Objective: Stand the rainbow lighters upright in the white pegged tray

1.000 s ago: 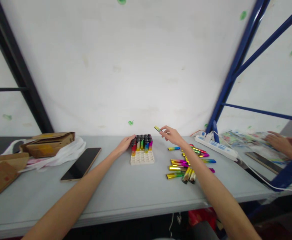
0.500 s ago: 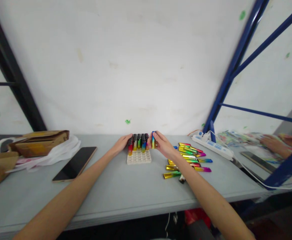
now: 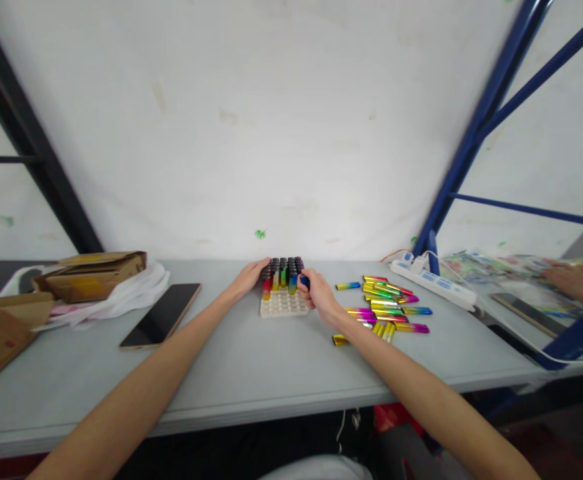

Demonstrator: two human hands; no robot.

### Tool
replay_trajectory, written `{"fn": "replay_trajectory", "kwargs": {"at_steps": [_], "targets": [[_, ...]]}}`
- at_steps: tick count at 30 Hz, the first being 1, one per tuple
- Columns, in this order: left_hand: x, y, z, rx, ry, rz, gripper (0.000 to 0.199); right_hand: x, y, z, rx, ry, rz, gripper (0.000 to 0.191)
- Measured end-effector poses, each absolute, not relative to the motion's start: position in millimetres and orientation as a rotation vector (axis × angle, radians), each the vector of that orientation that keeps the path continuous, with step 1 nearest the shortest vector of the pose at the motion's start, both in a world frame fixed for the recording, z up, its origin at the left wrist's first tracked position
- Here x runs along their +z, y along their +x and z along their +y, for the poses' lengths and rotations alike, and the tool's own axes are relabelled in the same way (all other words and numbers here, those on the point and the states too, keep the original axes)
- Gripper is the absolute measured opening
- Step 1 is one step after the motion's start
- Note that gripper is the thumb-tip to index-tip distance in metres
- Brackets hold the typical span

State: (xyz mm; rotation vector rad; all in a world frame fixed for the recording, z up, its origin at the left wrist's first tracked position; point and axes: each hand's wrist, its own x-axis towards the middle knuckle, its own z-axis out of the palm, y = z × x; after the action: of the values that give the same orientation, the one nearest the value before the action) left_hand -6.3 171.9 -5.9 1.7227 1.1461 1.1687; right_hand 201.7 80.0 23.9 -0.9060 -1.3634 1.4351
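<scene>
A white tray (image 3: 285, 307) with rows of round holes stands mid-table. Upright in its far part are several shiny multicoloured lighters (image 3: 284, 277) with black tops; the holes nearest me show bare. My left hand (image 3: 251, 277) lies along the left side of this group, fingers stretched out and fingertips partly hidden. At the tray's right edge, my right hand (image 3: 318, 293) is closed around a shiny blue lighter (image 3: 304, 281). Only its dark blue end shows above the fingers. Several loose metallic lighters (image 3: 384, 307) in gold, green, red, purple and blue lie to the right.
On the left are a phone (image 3: 161, 317), a cardboard box (image 3: 96, 273) and a white plastic bag (image 3: 144, 287). A power strip (image 3: 434, 283) with cables lies by the blue rack post (image 3: 451, 167). Beyond it, another person's hands (image 3: 576, 280) are at work.
My right hand has turned and closed further around the blue lighter, covering most of it beside the tray. My left hand stays along the tray's left side. The view has shifted slightly.
</scene>
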Motion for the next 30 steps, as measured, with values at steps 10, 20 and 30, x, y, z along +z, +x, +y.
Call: {"fn": "replay_trajectory", "kwargs": {"at_steps": [10,20,30], "targets": [[-6.6,-7.5,171.1,1.174,1.757,1.164,0.064,26.9,211.2,81.7,1.372,-0.860,-1.468,0.048],[-5.2,-4.6,170.8,1.178,1.709,1.147,0.063,38.7,234.2,85.0,0.706,-0.789,-1.963,0.034],[-8.8,-4.8,174.0,1.181,1.719,1.120,0.065,29.6,233.3,89.1,0.383,-0.977,-2.098,0.032]]}}
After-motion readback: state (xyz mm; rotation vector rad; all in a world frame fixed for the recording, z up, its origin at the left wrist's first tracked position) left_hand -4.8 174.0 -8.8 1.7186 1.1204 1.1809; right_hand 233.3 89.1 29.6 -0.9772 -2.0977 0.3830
